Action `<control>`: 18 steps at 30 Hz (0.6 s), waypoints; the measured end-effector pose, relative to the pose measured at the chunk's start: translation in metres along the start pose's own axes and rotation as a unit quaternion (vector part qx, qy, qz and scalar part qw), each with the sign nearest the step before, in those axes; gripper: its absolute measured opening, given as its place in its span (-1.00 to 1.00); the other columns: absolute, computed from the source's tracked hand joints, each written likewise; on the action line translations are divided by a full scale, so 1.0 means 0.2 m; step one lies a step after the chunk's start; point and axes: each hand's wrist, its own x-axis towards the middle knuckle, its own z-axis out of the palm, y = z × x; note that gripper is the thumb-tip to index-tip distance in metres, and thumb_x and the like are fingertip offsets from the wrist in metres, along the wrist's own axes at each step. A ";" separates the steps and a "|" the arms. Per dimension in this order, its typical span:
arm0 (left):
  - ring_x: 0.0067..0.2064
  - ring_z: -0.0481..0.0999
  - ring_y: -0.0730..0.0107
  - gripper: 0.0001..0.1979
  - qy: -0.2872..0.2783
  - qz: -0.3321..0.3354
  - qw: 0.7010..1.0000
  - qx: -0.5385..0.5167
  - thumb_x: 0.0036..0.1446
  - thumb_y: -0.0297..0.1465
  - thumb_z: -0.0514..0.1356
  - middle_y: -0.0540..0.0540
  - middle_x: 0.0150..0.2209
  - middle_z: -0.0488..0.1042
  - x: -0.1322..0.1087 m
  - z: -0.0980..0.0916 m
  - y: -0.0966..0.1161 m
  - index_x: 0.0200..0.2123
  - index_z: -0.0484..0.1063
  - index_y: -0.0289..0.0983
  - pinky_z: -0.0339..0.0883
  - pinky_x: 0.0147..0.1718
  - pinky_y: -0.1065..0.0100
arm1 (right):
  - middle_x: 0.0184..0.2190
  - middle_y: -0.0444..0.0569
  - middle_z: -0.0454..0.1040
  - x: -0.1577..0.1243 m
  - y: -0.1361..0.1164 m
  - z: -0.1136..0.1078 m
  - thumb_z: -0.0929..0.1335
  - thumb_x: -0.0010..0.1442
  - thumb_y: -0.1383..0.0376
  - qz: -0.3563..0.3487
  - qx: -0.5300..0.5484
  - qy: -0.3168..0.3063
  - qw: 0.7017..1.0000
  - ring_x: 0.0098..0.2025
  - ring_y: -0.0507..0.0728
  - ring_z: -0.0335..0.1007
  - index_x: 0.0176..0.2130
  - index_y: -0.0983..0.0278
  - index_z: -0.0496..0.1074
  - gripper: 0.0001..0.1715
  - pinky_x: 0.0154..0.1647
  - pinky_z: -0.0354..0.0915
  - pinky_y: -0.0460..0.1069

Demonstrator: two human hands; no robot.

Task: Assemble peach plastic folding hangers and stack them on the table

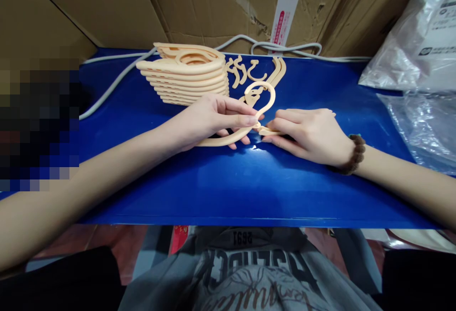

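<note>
Over the middle of the blue table, my left hand (pixel 228 118) pinches a cream plastic hanger (pixel 230 138) near its centre. The hook (pixel 271 97) rises above my fingertips, and one curved arm runs left beneath my hand. My right hand (pixel 302 133) is closed around a cream hanger arm (pixel 269 131) that meets the hook's base; my fingers cover most of it. Whether the two pieces are locked together cannot be seen. Behind my left hand stands a stack of cream hangers (pixel 188 76). Loose hooks (pixel 257 71) and hanger arms (pixel 278 71) lie beyond my hands.
The blue table (pixel 213 187) ends close to my body. Cardboard (pixel 213 12) walls its back edge, with a white cable (pixel 117 90) running along it. Clear plastic bags (pixel 406 50) lie at the right. A pixelated patch hides the far left.
</note>
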 end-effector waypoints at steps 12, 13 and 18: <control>-0.39 0.68 0.41 -0.78 -0.005 0.011 1.000 0.025 0.14 -0.37 0.43 0.00 -0.41 0.65 0.00 0.00 -0.01 -0.12 0.67 -0.25 0.50 -0.52 0.60 | -0.33 0.00 0.51 0.00 0.00 -0.01 0.16 0.56 0.10 0.013 -0.004 -0.002 1.000 -0.31 0.08 0.39 -0.20 0.34 0.50 -0.48 -0.37 0.09 -0.02; -0.40 0.67 0.41 -0.80 -0.008 0.017 1.000 0.025 0.14 -0.37 0.43 0.00 -0.42 0.65 0.00 0.00 -0.01 -0.14 0.67 -0.25 0.49 -0.52 0.60 | -0.33 0.00 0.51 0.00 0.00 -0.01 0.16 0.56 0.09 0.015 -0.003 -0.007 1.000 -0.31 0.09 0.39 -0.20 0.34 0.51 -0.48 -0.37 0.09 -0.02; -0.36 0.68 0.37 -0.85 -0.018 0.041 0.998 0.036 0.14 -0.35 0.41 -0.02 -0.39 0.66 0.01 -0.01 -0.02 -0.21 0.67 -0.24 0.49 -0.53 0.58 | -0.33 0.02 0.52 0.00 -0.01 -0.02 0.15 0.55 0.06 0.024 -0.005 -0.028 0.999 -0.31 0.10 0.39 -0.21 0.33 0.52 -0.45 -0.37 0.09 0.00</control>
